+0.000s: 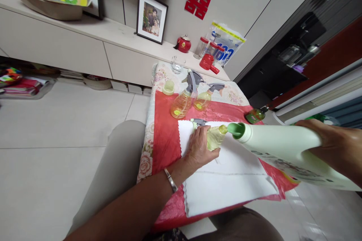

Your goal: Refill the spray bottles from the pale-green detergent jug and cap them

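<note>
My left hand (201, 147) is wrapped round a small clear yellowish bottle (216, 137), whose open neck tips toward the right. By its handle, my right hand (330, 141) grips a large pale-green jug (283, 139), tilted nearly level. The jug's green spout (236, 129) meets or almost meets the bottle's neck; whether liquid is flowing cannot be made out. Just behind my left hand lies a grey spray head (199, 122). Under the bottle is a white cloth (226, 184) with a scalloped edge. Two spray bottles (181, 104) with grey triggers stand farther back.
A translucent cap (169, 87) and a glass mug (177, 66) sit on the floral tablecloth (145, 158), partly covered by a red sheet (164, 135). A dark pump bottle (256, 115) lies near the right edge. Red-lidded jars (201, 47) and a red pot (183, 43) line the cabinet.
</note>
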### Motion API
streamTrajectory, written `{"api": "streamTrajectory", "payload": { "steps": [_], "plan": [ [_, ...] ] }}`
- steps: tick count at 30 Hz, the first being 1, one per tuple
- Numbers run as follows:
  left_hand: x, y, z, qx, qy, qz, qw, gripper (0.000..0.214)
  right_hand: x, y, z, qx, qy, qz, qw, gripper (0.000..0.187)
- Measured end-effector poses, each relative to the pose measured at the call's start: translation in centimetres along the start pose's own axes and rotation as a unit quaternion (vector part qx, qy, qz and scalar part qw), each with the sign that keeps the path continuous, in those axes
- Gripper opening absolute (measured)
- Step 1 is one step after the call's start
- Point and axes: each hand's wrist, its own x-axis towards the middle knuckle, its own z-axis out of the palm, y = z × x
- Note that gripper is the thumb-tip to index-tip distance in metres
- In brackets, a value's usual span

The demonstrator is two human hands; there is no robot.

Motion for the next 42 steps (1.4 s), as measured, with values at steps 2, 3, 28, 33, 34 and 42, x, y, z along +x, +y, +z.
{"api": "streamTrajectory", "payload": {
  "steps": [2,3,28,33,34,42],
  "plan": [
    [-0.01,-0.07,0.04,0.002,-0.001,0.0,1.0,0.073,-0.08,-0.05,0.02,-0.005,0.004,-0.001,1.0,0.045],
    [-0.02,-0.09,0.07,0.003,0.0,0.0,1.0,0.073,-0.1,-0.03,0.04,-0.006,0.005,-0.003,1.0,0.046],
    [0.03,0.18,-0.19,-0.001,-0.003,-0.004,1.0,0.074,-0.18,0.17,-0.12,-0.006,0.005,-0.02,1.0,0.043],
    [0.0,0.17,-0.17,0.004,-0.006,-0.006,1.0,0.073,-0.2,0.01,-0.18,-0.022,0.005,-0.015,1.0,0.043],
    [-0.01,0.18,-0.16,0.006,-0.006,-0.006,1.0,0.073,-0.19,-0.03,-0.2,-0.024,0.007,-0.015,1.0,0.043],
    [0.0,0.19,-0.13,0.0,-0.002,-0.004,1.0,0.073,0.14,0.18,-0.11,-0.015,0.005,-0.015,1.0,0.045]
  ]
}}
